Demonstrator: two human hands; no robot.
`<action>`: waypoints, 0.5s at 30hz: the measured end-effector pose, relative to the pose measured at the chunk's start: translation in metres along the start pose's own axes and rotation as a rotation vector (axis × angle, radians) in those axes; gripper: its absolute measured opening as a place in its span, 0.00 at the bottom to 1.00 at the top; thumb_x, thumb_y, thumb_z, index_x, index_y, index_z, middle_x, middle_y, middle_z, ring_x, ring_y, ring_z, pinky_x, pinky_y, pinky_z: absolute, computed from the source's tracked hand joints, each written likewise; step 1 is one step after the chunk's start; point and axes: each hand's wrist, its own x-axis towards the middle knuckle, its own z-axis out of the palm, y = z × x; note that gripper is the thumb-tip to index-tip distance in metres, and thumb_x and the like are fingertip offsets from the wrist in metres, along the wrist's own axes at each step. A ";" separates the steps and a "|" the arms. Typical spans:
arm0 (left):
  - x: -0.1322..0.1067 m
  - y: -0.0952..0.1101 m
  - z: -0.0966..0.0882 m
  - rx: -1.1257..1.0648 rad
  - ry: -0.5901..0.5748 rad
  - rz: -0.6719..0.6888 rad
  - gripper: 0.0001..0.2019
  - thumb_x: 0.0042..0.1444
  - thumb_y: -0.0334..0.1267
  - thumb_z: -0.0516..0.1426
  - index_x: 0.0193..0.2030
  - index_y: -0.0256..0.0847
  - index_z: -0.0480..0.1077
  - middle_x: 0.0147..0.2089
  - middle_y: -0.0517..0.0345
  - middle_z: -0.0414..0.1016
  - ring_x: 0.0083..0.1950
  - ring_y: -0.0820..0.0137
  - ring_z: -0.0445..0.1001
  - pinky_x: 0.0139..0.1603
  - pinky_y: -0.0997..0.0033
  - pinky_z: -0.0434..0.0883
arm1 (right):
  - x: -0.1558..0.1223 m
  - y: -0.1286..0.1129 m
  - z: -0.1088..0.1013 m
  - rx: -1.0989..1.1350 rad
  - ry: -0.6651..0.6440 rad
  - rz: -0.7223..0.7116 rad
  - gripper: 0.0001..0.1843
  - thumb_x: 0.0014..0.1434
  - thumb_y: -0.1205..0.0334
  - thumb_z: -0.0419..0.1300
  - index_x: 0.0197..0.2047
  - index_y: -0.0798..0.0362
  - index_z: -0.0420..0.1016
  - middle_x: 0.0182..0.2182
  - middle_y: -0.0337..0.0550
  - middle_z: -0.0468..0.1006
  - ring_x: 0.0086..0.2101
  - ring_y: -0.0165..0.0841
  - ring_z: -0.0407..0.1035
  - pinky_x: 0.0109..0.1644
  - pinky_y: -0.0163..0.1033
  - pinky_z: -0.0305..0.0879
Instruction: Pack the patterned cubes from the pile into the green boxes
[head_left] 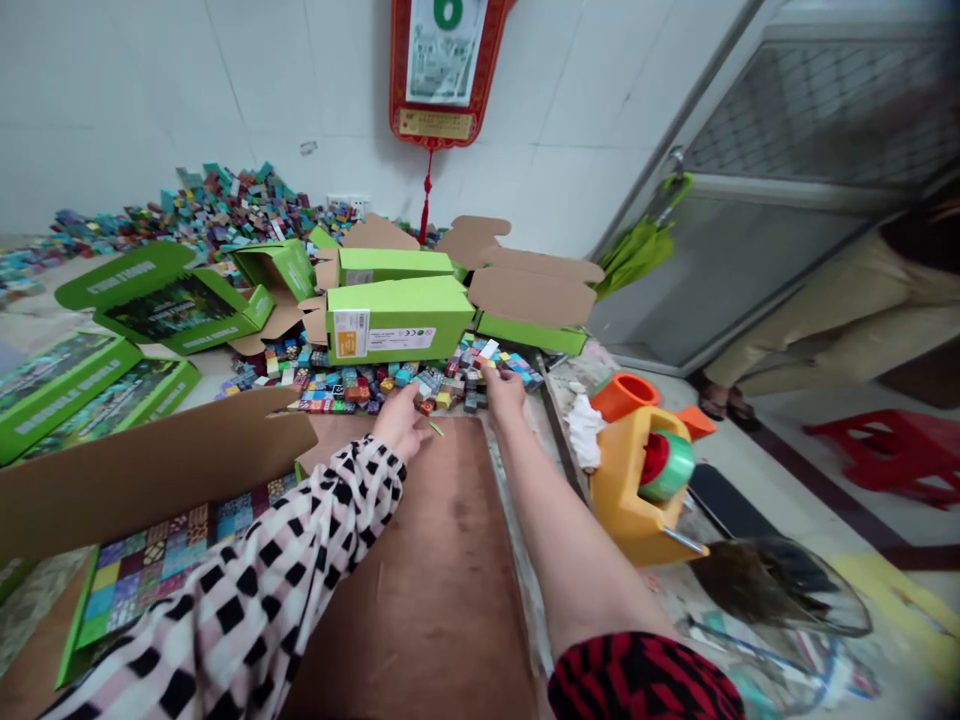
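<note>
My left hand [401,418], in a black-and-white checked sleeve, reaches to the near edge of a scatter of small coloured cubes [352,385]; its fingers are curled round something I cannot make out. My right hand [504,388] reaches into the same scatter and pinches a small cube at its fingertips. Both hands hover over a brown board [442,560]. Just behind the cubes lies a shut green carton [397,318] with a white label.
An open box [142,560] with cubes laid in a grid sits at my lower left. More green cartons [161,300] and a large heap of cubes [225,205] lie behind. A yellow tape dispenser [637,480] stands at right. A seated person's legs [825,310] and a red stool [892,450] are beyond.
</note>
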 end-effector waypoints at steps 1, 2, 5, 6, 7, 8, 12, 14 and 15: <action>0.004 0.000 0.003 -0.004 -0.002 -0.005 0.10 0.58 0.43 0.56 0.46 0.50 0.68 0.58 0.57 0.69 0.57 0.59 0.67 0.55 0.42 0.66 | -0.001 0.000 0.003 0.000 0.000 0.015 0.31 0.46 0.43 0.58 0.46 0.59 0.72 0.39 0.53 0.77 0.40 0.43 0.70 0.44 0.44 0.66; 0.008 0.000 0.005 -0.006 0.002 -0.010 0.09 0.58 0.43 0.56 0.46 0.50 0.68 0.57 0.58 0.70 0.56 0.60 0.68 0.55 0.42 0.66 | -0.003 -0.001 0.006 -0.001 -0.001 0.026 0.31 0.45 0.44 0.59 0.46 0.59 0.72 0.40 0.54 0.76 0.42 0.44 0.70 0.46 0.44 0.65; 0.014 0.002 0.009 -0.008 0.023 -0.032 0.10 0.56 0.44 0.58 0.45 0.48 0.69 0.55 0.56 0.71 0.52 0.60 0.71 0.54 0.44 0.67 | -0.009 -0.006 0.009 -0.011 -0.004 0.046 0.31 0.45 0.44 0.60 0.48 0.58 0.71 0.45 0.57 0.75 0.47 0.45 0.68 0.51 0.46 0.62; 0.015 0.002 0.009 -0.009 0.024 -0.039 0.11 0.56 0.45 0.58 0.45 0.48 0.69 0.54 0.55 0.72 0.51 0.61 0.71 0.54 0.45 0.68 | -0.011 -0.007 0.009 -0.013 -0.005 0.051 0.33 0.45 0.44 0.60 0.49 0.57 0.70 0.46 0.57 0.74 0.47 0.45 0.68 0.52 0.46 0.62; 0.015 0.003 0.010 -0.011 0.022 -0.043 0.11 0.55 0.45 0.59 0.45 0.47 0.69 0.53 0.54 0.72 0.50 0.61 0.71 0.54 0.46 0.68 | -0.013 -0.009 0.009 -0.014 -0.008 0.054 0.34 0.44 0.45 0.61 0.50 0.57 0.70 0.47 0.57 0.74 0.47 0.46 0.68 0.52 0.47 0.61; 0.016 0.003 0.009 -0.013 0.016 -0.046 0.11 0.55 0.45 0.59 0.45 0.47 0.69 0.52 0.55 0.72 0.49 0.62 0.72 0.54 0.46 0.68 | -0.015 -0.011 0.008 -0.013 -0.012 0.056 0.35 0.43 0.45 0.62 0.51 0.57 0.69 0.47 0.57 0.74 0.47 0.46 0.68 0.53 0.47 0.61; 0.019 0.005 0.009 -0.020 -0.025 -0.060 0.08 0.56 0.44 0.58 0.40 0.46 0.70 0.45 0.56 0.75 0.44 0.64 0.74 0.54 0.45 0.68 | -0.017 -0.014 0.006 0.008 -0.024 0.067 0.34 0.42 0.48 0.63 0.51 0.55 0.68 0.48 0.54 0.74 0.47 0.45 0.68 0.52 0.46 0.62; 0.021 0.008 0.009 -0.024 -0.041 -0.071 0.07 0.56 0.43 0.58 0.38 0.45 0.70 0.42 0.56 0.76 0.41 0.64 0.74 0.53 0.46 0.68 | -0.018 -0.014 0.006 0.027 -0.034 0.062 0.32 0.41 0.49 0.63 0.49 0.54 0.69 0.46 0.52 0.75 0.47 0.44 0.68 0.52 0.45 0.62; 0.022 0.009 0.009 -0.027 -0.048 -0.076 0.06 0.56 0.43 0.59 0.37 0.44 0.69 0.40 0.56 0.75 0.41 0.64 0.75 0.52 0.47 0.69 | -0.018 -0.014 0.007 0.036 -0.040 0.059 0.31 0.41 0.49 0.63 0.48 0.53 0.70 0.45 0.51 0.76 0.46 0.44 0.69 0.51 0.45 0.63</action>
